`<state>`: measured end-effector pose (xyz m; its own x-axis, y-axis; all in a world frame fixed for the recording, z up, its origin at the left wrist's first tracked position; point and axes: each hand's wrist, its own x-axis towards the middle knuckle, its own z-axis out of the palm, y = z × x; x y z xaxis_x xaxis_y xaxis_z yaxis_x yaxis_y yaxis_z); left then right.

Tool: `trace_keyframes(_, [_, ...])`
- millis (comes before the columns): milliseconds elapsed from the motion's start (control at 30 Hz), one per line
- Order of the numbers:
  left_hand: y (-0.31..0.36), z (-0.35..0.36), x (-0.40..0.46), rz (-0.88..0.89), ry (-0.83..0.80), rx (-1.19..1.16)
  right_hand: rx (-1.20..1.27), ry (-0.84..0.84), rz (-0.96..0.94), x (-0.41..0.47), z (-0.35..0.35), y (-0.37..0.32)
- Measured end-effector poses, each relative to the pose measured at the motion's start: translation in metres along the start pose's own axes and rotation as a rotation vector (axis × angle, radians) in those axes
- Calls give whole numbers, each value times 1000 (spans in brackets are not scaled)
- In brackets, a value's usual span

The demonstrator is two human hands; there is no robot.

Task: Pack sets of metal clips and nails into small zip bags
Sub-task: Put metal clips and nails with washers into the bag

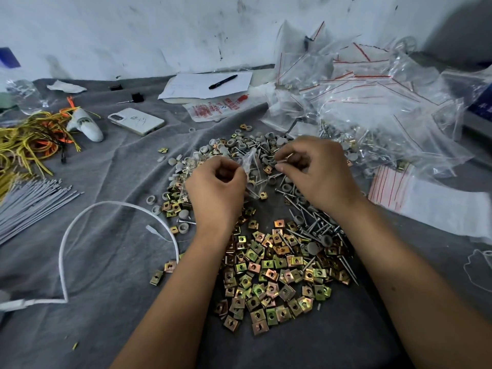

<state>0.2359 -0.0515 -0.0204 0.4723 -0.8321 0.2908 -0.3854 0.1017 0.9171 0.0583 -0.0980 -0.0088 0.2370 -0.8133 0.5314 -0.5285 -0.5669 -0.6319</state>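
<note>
While the left hand (217, 179) is pinching the limp, slippery small clear zip bag (251, 166) at its mouth, the right hand (314, 166) is gripping thin silver metal nails (286, 157).

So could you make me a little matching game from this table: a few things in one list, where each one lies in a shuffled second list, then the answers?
Things:
1. black pen
2. white phone
3. grey cable ties
4. small zip bag

Places:
A. fanned out at the left edge of the cloth
B. between the left hand and right hand
C. on the white paper near the wall
D. face down, left of the hardware pile

Pairs: 1-C, 2-D, 3-A, 4-B
</note>
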Motion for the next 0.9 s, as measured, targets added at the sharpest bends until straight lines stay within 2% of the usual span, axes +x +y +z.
trace_keyframes(100, [1,0,-1,22,-19,-17,24,-44,-179,-3,6,-14])
trace_keyframes(200, [1,0,-1,48,-27,-11,-20,-71,-194,-5,11,-19])
trace_keyframes(300, [0,-2,1,85,10,9,5,24,-176,-3,8,-16])
trace_keyframes(400, [1,-4,0,186,54,101,-50,47,-119,-2,3,-7])
trace_keyframes(567, [-3,-3,0,280,66,203,-347,-181,122,0,-4,17])
trace_keyframes(667, [-3,-3,1,269,63,217,-331,-290,179,0,-6,16])
trace_keyframes(900, [-4,-3,2,188,35,171,-344,-314,219,0,-4,11])
